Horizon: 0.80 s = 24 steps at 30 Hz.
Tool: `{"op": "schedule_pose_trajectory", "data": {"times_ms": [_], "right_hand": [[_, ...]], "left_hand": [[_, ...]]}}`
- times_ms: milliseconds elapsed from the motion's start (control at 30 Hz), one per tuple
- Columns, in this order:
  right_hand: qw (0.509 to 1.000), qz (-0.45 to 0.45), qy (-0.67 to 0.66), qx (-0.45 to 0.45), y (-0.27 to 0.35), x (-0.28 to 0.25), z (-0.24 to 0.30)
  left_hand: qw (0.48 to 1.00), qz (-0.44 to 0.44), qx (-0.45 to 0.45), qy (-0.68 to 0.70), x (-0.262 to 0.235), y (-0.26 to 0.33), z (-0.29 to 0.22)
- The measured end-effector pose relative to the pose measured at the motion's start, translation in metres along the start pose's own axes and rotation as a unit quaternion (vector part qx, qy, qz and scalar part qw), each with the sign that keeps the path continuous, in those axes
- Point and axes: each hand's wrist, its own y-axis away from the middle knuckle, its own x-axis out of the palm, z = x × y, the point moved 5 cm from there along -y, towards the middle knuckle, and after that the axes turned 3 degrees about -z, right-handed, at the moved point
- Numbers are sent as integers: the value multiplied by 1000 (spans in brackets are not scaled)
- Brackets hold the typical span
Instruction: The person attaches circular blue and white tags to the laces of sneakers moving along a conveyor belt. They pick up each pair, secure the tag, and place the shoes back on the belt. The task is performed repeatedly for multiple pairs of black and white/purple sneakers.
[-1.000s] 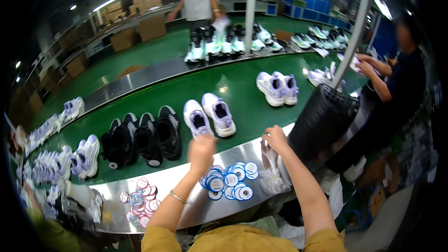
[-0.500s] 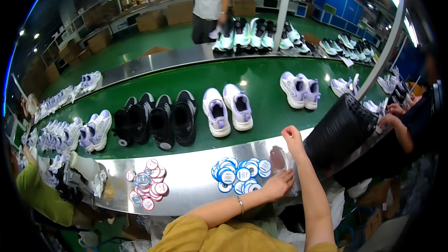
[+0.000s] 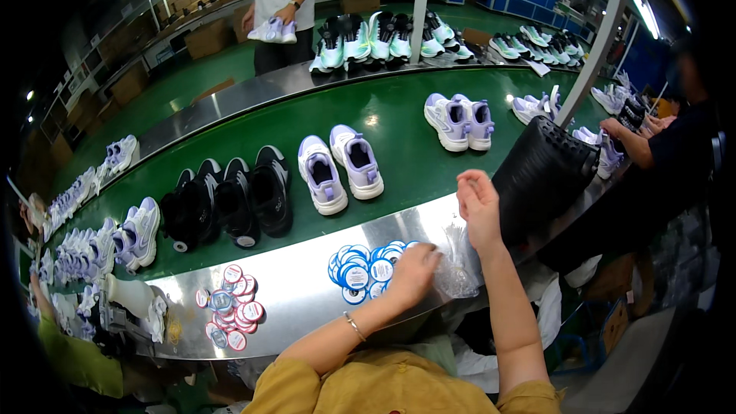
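Note:
My left hand (image 3: 412, 274) rests on the metal ledge (image 3: 307, 314), fingers touching a clear plastic bag (image 3: 458, 268) beside a heap of blue-and-white round tags (image 3: 360, 267). My right hand (image 3: 479, 203) is raised above the bag, pinching its top edge. Just beyond on the green belt (image 3: 399, 138) stands a white-and-lilac pair of sneakers (image 3: 340, 170). A black mesh basket (image 3: 543, 176) leans right of my right hand.
Red-and-white round tags (image 3: 231, 314) lie left on the ledge. Black sneakers (image 3: 230, 203) and more white pairs (image 3: 460, 119) ride the belt. A person opposite holds a shoe (image 3: 274, 29). Another person's arms (image 3: 640, 142) work at the right; a green sleeve (image 3: 69, 353) at lower left.
My left hand slid right along the ledge, from beside the blue tags to the plastic bag. My right hand stayed up at the bag's top. The view shifted slightly.

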Motion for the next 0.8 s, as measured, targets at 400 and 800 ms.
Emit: {"op": "schedule_pose_trajectory", "data": {"times_ms": [400,800], "right_hand": [[974,18,162,157,48,-20,-47],[926,76,370,-15,68,15,-43]], "left_hand": [[974,26,-124,-187,-1,-8,36],[940,-83,-241,227,-16,-10,44]]}}
